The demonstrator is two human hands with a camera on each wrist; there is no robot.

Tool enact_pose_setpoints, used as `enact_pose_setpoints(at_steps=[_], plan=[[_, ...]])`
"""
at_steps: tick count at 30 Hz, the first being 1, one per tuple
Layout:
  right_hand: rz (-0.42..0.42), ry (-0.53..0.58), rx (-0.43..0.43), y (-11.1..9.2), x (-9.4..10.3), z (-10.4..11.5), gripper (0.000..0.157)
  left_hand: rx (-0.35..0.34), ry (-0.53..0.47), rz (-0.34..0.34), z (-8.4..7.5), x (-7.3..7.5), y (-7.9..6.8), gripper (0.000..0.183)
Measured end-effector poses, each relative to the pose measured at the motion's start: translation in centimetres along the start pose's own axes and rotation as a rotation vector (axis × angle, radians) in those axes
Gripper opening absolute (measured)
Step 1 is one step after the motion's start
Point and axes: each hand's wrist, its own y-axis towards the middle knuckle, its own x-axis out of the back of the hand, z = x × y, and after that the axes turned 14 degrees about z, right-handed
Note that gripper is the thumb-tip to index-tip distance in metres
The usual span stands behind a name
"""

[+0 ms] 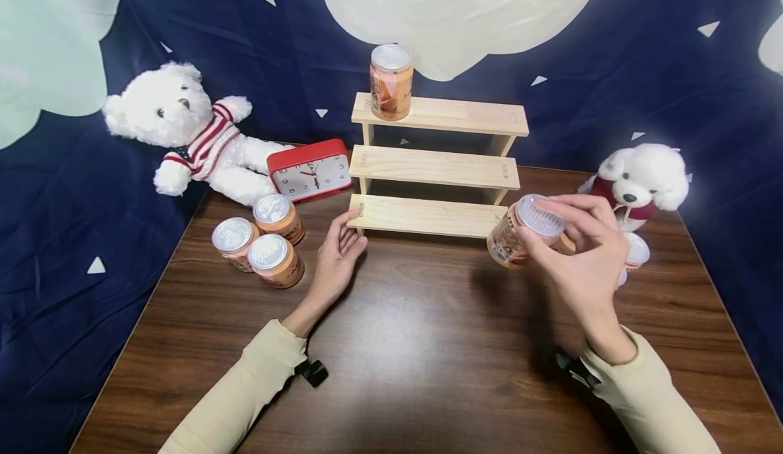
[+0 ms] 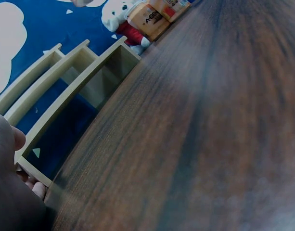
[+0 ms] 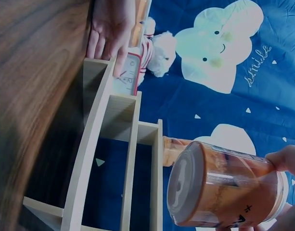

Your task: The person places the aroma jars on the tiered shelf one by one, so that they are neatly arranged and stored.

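My right hand (image 1: 587,257) grips an orange-labelled can (image 1: 509,238) near its silver lid. It holds the can in the air, slightly tilted, just off the right end of a three-tier wooden shelf (image 1: 428,215). In the right wrist view the held can (image 3: 234,185) shows its pale base toward the shelf tiers. My left hand (image 1: 336,257) holds the left end of the lowest tier, thumb and fingers around the board's corner. A similar can (image 1: 391,90) stands upright on the top tier, toward its left end.
Several like cans (image 1: 278,264) cluster on the table (image 1: 391,345) at left, beside a red alarm clock (image 1: 312,172) and a white teddy bear (image 1: 208,141). At right, more cans (image 1: 636,250) stand partly behind my right hand, before a white plush dog (image 1: 642,182).
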Motion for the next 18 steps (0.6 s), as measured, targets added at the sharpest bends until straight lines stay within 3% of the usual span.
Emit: enact_pose_setpoints(at_steps=[7,12,18], plan=[[-0.021,-0.014,0.026,1.6,-1.3,-0.4,0.040,-0.001,-0.002,0.004,0.2,0.1,0.0,0.053],[-0.003,0.045,0.059,2.5,-2.4,-0.5,0.039,0.001,-0.005,-0.001,0.2,0.2,0.0,0.053],[0.037,0.025,0.084,3.3,-3.1,-0.5,0.038,0.000,-0.015,0.003,0.1,0.1,0.1,0.053]])
